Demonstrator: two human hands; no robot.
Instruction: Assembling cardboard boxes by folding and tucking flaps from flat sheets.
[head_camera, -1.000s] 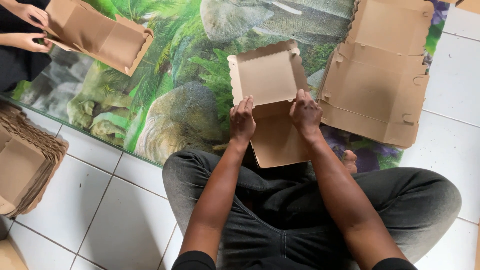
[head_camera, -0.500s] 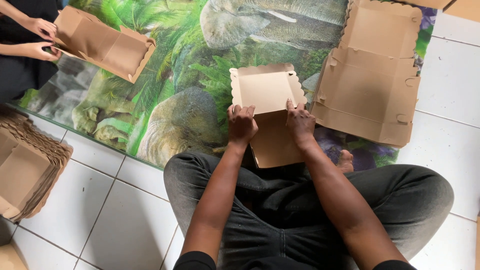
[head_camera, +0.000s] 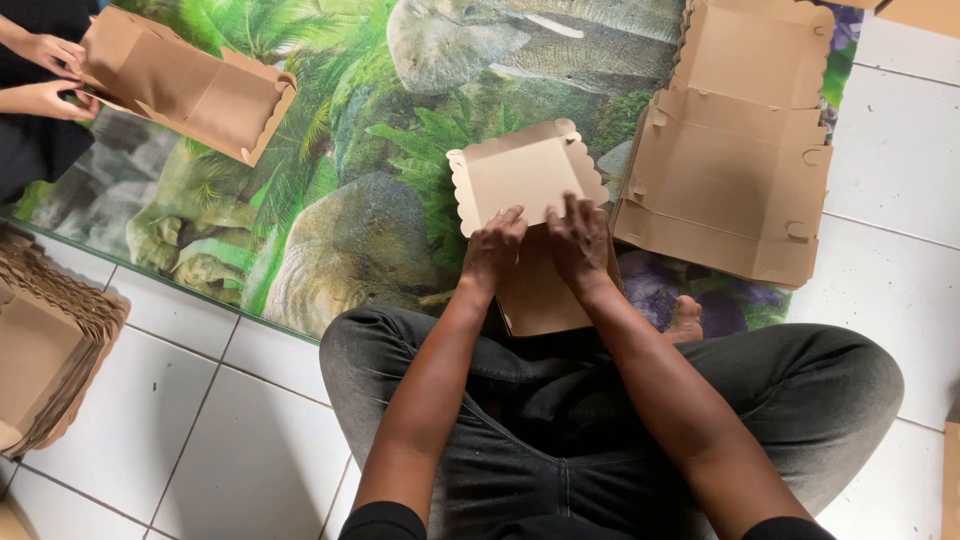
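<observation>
At far left a co-worker's hands (head_camera: 45, 75) grip another box (head_camera: 185, 85), and a stack (head_camera: 45, 365) of flat boxes sits on the tiles. Your left hand (head_camera: 492, 250) lies palm down, fingers curled over the fold of the box (head_camera: 525, 180) on the mat (head_camera: 340, 170) before your crossed legs. Your right hand (head_camera: 580, 240) presses beside it, fingers bent onto the same fold. A flat box (head_camera: 735, 170) lies just right. Since a second ago your hands have drawn closer together and the lid stands more upright.
</observation>
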